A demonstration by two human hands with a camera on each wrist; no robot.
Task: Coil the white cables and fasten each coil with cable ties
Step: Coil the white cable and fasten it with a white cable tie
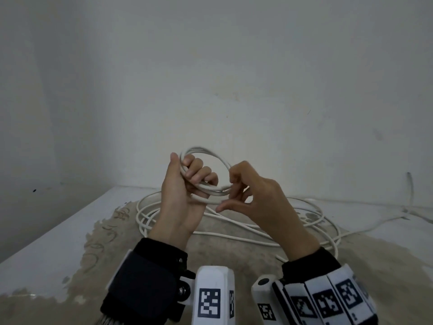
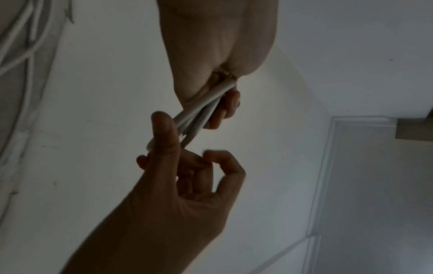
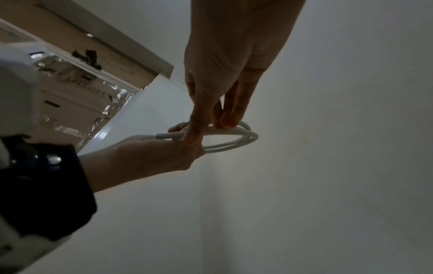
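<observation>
A small coil of white cable [image 1: 212,153] is held up above the table, between both hands. My left hand [image 1: 187,178] grips the coil's left side, fingers curled round the bundled turns [image 2: 206,105]. My right hand [image 1: 234,185] pinches the coil's right side between thumb and fingers. In the right wrist view the right hand's fingertips [image 3: 225,120] press on the top of the coil [image 3: 243,137], and a free cable end [image 3: 162,136] sticks out to the left over the left hand [image 3: 152,152]. The right hand [image 2: 185,166] reaches up from below in the left wrist view.
More white cable [image 1: 234,235] lies in loose wide loops on the table [image 1: 58,233], beneath and behind the hands. The tabletop has a worn brown patch [image 1: 234,256] in the middle. A bare wall [image 1: 210,78] stands close behind, and a corner runs at the left.
</observation>
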